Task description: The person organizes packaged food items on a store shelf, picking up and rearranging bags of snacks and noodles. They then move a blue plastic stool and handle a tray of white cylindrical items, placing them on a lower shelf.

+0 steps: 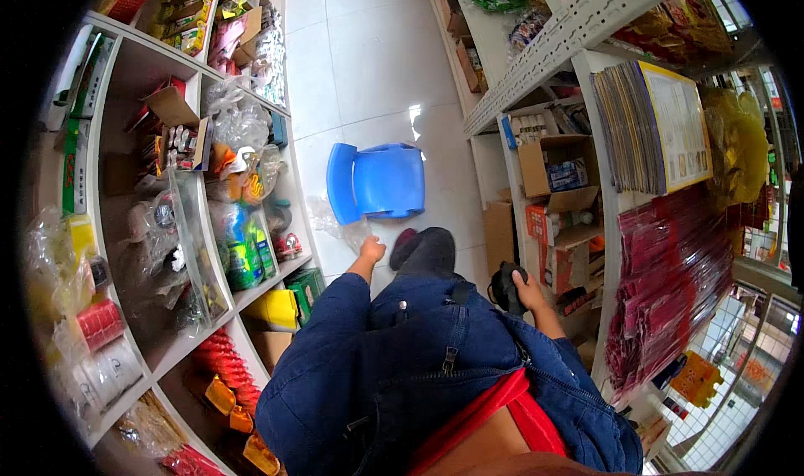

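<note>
My left hand (373,247) is closed on a see-through plastic bag (339,226), which hangs beside the blue plastic chair (389,181). Whatever the bag contains, if anything, I cannot make out. Out to the right, my right hand (529,292) grips a dark, rounded black object (505,287); its kind does not show. This hand is close to the right-hand shelves. The small blue chair stands on the tiled floor ahead of my feet.
A white shelf unit (167,355) lines the left side, with bagged goods and green bottles (243,254). On the right, shelves hold open cardboard boxes (557,170), a stack of booklets (641,128) and dark red wrapped packs (662,283). Pale floor tiles (360,66) run between.
</note>
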Demonstrator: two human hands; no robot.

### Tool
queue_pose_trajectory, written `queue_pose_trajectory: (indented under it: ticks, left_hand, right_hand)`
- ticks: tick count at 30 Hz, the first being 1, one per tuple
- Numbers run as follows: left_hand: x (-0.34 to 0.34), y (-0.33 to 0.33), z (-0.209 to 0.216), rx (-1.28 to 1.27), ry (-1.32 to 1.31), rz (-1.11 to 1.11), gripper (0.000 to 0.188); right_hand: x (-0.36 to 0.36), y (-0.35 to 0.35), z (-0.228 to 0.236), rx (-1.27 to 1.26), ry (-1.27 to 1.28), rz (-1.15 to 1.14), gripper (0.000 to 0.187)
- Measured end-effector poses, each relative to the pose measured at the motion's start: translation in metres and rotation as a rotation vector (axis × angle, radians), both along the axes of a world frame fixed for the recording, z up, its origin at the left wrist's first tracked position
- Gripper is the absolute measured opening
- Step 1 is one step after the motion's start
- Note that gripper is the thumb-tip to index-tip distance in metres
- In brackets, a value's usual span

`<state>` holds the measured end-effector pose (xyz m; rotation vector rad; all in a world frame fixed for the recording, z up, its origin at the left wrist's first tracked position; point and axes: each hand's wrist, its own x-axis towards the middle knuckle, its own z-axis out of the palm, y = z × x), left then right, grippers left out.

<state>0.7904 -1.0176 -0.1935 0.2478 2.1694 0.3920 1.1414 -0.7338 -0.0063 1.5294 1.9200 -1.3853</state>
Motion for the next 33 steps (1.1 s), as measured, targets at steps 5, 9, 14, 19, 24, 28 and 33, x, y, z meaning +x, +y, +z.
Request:
queue_pose_trajectory:
  ticks: [5, 9, 14, 19, 24, 28, 33]
  left_hand:
    - [0.014, -0.013, 0.0, 0.044, -0.014, -0.038, 0.045]
    - [0.007, 0.006, 0.011, 0.046, 0.11, -0.188, 0.04]
    - [-0.027, 0.023, 0.028, 0.072, 0.132, -0.195, 0.039]
    - [-0.059, 0.045, 0.066, 0.153, 0.029, 0.082, 0.043]
    - [-0.092, 0.024, 0.06, 0.106, 0.128, -0.141, 0.035]
    - [-0.131, -0.006, -0.02, -0.108, 0.059, -0.484, 0.034]
    - [-0.162, 0.054, -0.003, -0.097, -0.019, -0.149, 0.036]
  right_hand:
    - [0.02, -0.017, -0.012, 0.066, -0.034, 0.074, 0.064]
    - [0.032, -0.035, -0.014, 0.115, -0.092, 0.014, 0.072]
    - [0.016, -0.011, -0.012, -0.184, -0.135, 0.054, 0.087]
    - [0.021, 0.012, -0.078, -0.103, -0.325, 0.084, 0.085]
    - [-0.024, 0.024, -0.116, -0.192, 0.052, 0.255, 0.074]
    - [-0.134, 0.015, -0.029, -0.044, -0.002, 0.201, 0.058]
    - [-0.148, 0.021, -0.083, -0.168, 0.043, 0.05, 0.046]
